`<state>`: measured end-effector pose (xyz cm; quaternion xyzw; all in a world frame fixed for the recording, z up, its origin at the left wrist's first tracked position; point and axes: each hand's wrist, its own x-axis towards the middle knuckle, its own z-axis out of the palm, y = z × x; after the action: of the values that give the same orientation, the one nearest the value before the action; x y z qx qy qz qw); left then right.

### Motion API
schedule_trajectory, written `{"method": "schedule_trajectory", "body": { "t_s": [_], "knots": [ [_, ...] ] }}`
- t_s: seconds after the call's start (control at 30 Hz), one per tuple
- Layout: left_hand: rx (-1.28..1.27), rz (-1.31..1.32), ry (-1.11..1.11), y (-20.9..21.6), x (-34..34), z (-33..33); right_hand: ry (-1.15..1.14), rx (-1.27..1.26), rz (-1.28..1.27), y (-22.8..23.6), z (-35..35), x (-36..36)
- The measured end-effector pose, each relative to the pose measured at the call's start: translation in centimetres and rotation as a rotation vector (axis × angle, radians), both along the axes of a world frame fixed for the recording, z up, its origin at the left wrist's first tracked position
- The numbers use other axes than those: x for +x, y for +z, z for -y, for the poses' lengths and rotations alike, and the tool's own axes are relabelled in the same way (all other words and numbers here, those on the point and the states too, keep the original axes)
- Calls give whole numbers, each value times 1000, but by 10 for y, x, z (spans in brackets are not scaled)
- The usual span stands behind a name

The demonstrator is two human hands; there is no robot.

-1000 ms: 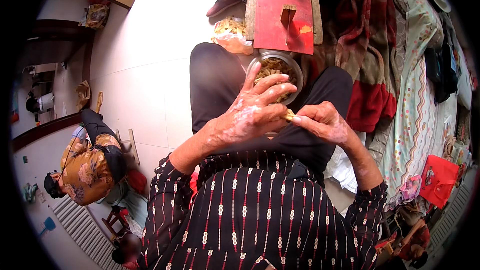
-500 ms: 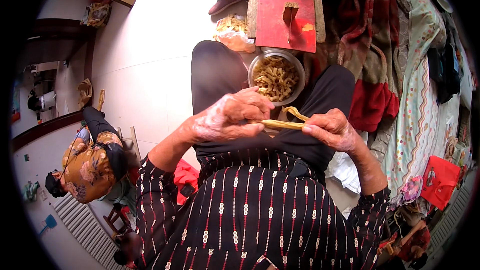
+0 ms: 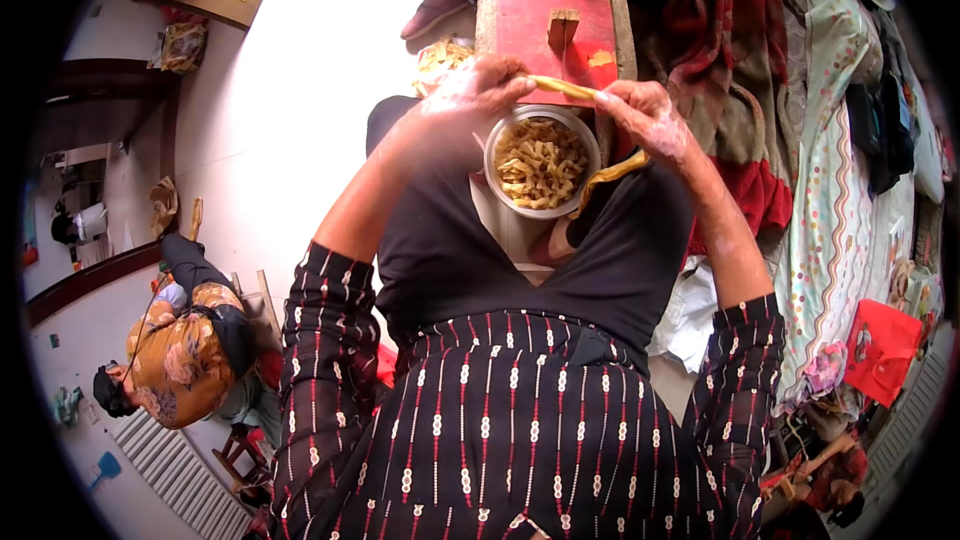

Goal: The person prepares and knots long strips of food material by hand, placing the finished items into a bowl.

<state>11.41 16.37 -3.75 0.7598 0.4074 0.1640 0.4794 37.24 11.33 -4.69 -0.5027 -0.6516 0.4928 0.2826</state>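
A long, pale yellow, pliable strip (image 3: pixel 562 87) is stretched between my two hands, in front of the wooden block on the red board. My left hand (image 3: pixel 480 88) pinches one end. My right hand (image 3: pixel 650 120) grips the strip farther along, with its thumb and fingers closed. The loose tail hangs below the right hand, beside the round metal pot (image 3: pixel 493 180). Many short cut pieces (image 3: pixel 540 162) of the same yellow stuff lie in the pot, which stands between my knees. What exactly the strip is, I cannot make out.
The red board (image 3: pixel 505 15) lies on a bench ahead, bearing an upright wooden block (image 3: pixel 563 28). A bag of yellow strips (image 3: pixel 440 58) sits left of it, near another person's shoe (image 3: pixel 432 18). Red-brown blankets (image 3: pixel 735 70) lie at right. A person in a flowered top (image 3: pixel 190 350) sits at left.
Both hands have moved away from my lap, forward over the pot to the board's near edge, carrying the strip. Its loose tail now hangs below the right hand.
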Motion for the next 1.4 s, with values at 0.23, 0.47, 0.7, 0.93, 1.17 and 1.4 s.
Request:
{"method": "schedule_trajectory", "body": {
  "t_s": [0.23,0.47,0.7,0.93,1.17,1.4],
  "knots": [
    [47,-27,4,-18,23,-29,-103,-116,-127,-35,-30,18],
    [84,-5,41,-38,31,-45,-125,-55,-164,-57,-45,22],
    [92,-62,111,-61,47,-41,-130,38,17,-77,-40,27],
    [151,-104,61,-75,-2,-3,-222,-20,6,-47,12,24],
    [408,-295,-42,-33,-16,61,-139,57,48,-7,85,-13],
    [144,153,-162,-5,-29,145,56,216,28,-9,154,-46]
  ]
}}
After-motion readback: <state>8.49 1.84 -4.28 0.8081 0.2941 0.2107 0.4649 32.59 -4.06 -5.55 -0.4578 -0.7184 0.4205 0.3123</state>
